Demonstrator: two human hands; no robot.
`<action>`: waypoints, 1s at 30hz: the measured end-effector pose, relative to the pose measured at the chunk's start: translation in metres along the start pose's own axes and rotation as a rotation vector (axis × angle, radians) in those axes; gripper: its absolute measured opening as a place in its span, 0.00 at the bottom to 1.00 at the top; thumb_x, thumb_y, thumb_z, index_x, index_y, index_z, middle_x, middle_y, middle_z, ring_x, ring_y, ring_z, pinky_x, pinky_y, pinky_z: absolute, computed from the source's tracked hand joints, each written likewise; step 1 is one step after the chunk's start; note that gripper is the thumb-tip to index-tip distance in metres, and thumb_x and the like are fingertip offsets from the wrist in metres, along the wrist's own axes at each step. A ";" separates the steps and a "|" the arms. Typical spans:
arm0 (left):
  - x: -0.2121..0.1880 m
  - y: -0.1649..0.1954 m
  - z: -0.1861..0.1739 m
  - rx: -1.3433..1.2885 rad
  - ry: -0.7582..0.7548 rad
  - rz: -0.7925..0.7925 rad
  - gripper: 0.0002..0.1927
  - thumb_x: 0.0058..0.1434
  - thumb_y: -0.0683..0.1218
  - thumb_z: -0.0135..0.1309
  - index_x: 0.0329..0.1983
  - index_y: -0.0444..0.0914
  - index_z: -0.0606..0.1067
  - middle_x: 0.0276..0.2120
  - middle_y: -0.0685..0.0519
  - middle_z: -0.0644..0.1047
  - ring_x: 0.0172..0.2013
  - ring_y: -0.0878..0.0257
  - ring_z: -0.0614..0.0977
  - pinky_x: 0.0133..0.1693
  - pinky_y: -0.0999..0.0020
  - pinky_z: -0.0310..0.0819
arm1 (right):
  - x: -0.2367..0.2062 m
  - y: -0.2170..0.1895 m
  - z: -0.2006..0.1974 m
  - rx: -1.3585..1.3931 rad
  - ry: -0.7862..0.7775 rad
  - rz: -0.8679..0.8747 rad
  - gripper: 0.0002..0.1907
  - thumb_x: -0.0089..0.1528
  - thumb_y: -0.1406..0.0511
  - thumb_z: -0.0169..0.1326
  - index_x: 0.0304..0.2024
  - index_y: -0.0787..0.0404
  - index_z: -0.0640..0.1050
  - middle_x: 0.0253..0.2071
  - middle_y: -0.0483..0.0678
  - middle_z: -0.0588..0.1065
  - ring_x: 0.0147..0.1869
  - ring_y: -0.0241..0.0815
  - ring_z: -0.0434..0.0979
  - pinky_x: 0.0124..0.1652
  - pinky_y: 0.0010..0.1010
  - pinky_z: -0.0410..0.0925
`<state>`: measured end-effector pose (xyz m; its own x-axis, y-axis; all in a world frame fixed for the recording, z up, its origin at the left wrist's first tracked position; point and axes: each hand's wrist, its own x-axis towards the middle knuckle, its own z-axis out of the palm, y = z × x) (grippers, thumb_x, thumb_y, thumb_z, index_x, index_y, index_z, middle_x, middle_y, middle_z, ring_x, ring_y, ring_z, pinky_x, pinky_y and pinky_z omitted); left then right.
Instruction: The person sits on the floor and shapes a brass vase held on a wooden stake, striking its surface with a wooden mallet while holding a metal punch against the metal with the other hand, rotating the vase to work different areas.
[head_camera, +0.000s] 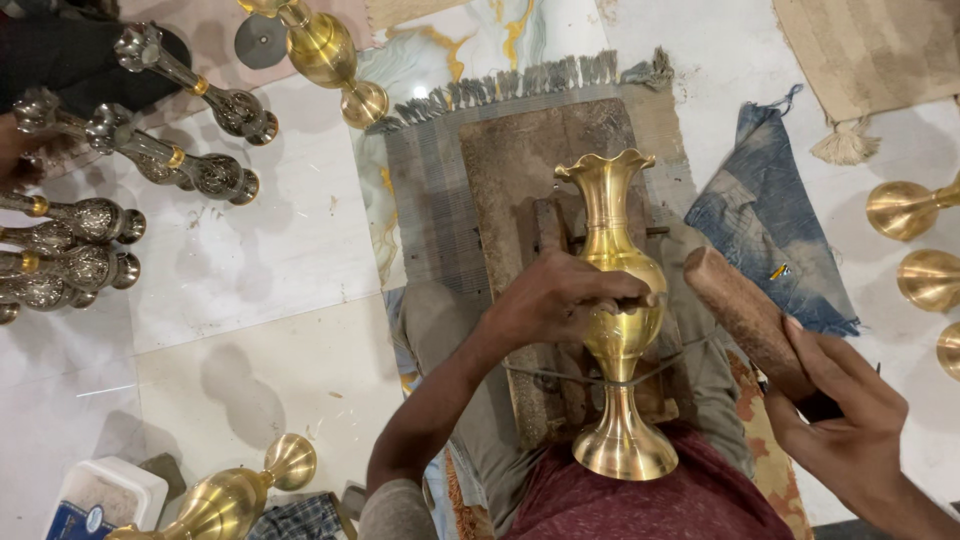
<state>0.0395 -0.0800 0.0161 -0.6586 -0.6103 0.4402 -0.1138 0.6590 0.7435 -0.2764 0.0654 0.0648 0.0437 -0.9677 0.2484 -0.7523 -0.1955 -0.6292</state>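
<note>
**Brass vase held lengthwise, mallet raised beside it**

The left hand (560, 300) presses a thin tool against the belly of the vase (618, 320), fingers curled tight around it. The vase lies under that hand, its long axis running away from the person: fluted mouth far, round foot near, against the lap. Right of it, well apart, the right hand (840, 410) grips a wooden mallet (745, 315), head angled toward the vase.

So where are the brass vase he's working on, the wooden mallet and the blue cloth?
brass vase (622, 300), head view, on its round belly.
wooden mallet (745, 315), head view, on its cylindrical head.
blue cloth (765, 210), head view, on its middle.
</note>
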 end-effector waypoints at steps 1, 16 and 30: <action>0.000 0.001 0.000 -0.024 0.059 0.031 0.28 0.54 0.39 0.67 0.58 0.48 0.76 0.40 0.56 0.85 0.39 0.64 0.88 0.42 0.68 0.83 | 0.002 -0.003 -0.004 0.044 -0.002 0.018 0.39 0.50 0.76 0.60 0.67 0.64 0.74 0.55 0.58 0.78 0.46 0.41 0.81 0.41 0.27 0.74; -0.021 0.031 0.047 -0.162 0.623 -0.285 0.18 0.59 0.30 0.56 0.51 0.37 0.79 0.43 0.48 0.84 0.41 0.60 0.89 0.44 0.69 0.87 | 0.149 -0.049 -0.057 -0.280 -0.651 0.002 0.45 0.55 0.70 0.59 0.72 0.33 0.63 0.49 0.50 0.79 0.30 0.41 0.81 0.28 0.31 0.75; 0.003 0.076 0.066 -0.178 1.081 -0.400 0.11 0.62 0.26 0.48 0.41 0.30 0.78 0.35 0.49 0.81 0.35 0.64 0.85 0.36 0.72 0.84 | 0.214 -0.150 -0.034 -0.851 -0.768 -0.249 0.40 0.58 0.65 0.56 0.67 0.19 0.65 0.58 0.30 0.77 0.28 0.30 0.81 0.23 0.22 0.72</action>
<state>-0.0200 -0.0026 0.0411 0.3874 -0.8736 0.2944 -0.0073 0.3164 0.9486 -0.1761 -0.1068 0.2375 0.4180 -0.8167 -0.3979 -0.8514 -0.5050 0.1420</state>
